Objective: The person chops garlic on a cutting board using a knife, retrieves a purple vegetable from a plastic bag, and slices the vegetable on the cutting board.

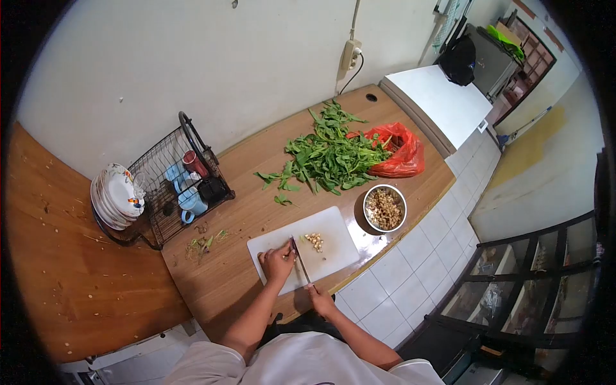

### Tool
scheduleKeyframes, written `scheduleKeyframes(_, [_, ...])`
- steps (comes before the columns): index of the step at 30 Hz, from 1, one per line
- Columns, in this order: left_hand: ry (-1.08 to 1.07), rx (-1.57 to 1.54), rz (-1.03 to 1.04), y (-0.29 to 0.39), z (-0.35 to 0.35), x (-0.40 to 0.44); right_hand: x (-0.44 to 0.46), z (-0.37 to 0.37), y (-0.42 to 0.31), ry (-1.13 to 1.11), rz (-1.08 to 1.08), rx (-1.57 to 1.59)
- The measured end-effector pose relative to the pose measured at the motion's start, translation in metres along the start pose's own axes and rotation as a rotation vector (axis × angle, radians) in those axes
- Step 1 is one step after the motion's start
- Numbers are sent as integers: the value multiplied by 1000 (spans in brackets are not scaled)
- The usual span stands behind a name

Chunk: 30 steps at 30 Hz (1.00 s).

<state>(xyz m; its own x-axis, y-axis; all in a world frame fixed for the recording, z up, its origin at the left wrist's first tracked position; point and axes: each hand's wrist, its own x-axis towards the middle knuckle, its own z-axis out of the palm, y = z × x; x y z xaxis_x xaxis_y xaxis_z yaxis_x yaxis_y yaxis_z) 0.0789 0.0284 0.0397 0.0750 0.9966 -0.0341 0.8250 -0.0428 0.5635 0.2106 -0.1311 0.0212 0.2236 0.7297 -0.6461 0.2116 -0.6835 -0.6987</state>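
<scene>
On a white cutting board, my right hand is closed round the handle of a knife. Its blade points away from me across the board. Just left of the blade my left hand rests with bent fingers pressed together; what they hold is too small and covered to make out. Small pale chopped pieces lie in a little heap to the right of the blade. Beyond the board's right side stands a metal bowl with brown chopped bits inside.
Leafy greens spread over the wooden table, beside a red plastic bag. At left, a black dish rack holds plates and blue mugs. Plant scraps lie near it. A white wall runs behind.
</scene>
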Motion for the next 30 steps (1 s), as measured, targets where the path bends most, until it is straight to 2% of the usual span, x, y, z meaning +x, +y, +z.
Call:
scheduleKeyframes(4, [-10, 27, 33, -5, 3, 4, 1, -3, -10, -64, 43, -79])
scheduleKeyframes(6, [-74, 113, 28, -3, 1, 6, -1, -2, -20, -92, 44, -235])
scheduleKeyframes(7, [-82, 114, 20, -5, 2, 6, -1, 2, -23, -98, 52, -237])
scheduleKeyframes(9, [-30, 73, 104, -6, -1, 11, 0, 13, -30, 17, -67, -120])
scheduleKeyframes(10, [-33, 79, 99, -6, -4, 13, 7, 17, -29, 10, -65, -117])
scheduleKeyframes(12, [-19, 127, 105, -4, -13, 19, 21, 21, -32, -104, 76, -184])
scheduleKeyframes(14, [-52, 126, 98, -1, -22, 20, 25, 22, -39, -101, 45, -141])
scheduleKeyframes(16, [-159, 107, 18, -5, -18, 21, 29, 22, -40, -100, 5, -100])
scheduleKeyframes(17, [-155, 111, 19, -8, -11, 20, 33, 19, -41, -148, 47, -84])
scheduleKeyframes(19, [-17, 112, 12, -9, 1, 18, 44, 20, -37, -187, 88, -60])
scheduleKeyframes(23, [-92, 8, -116, -12, -5, 21, 37, 17, -38, -157, 100, -111])
scheduleKeyframes(28, [-143, 68, -128, -13, -13, 24, 19, 2, -62, -226, 115, -24])
scheduleKeyframes(30, [-196, 103, -132, -11, -17, 24, 22, 13, -49, -108, 78, -187])
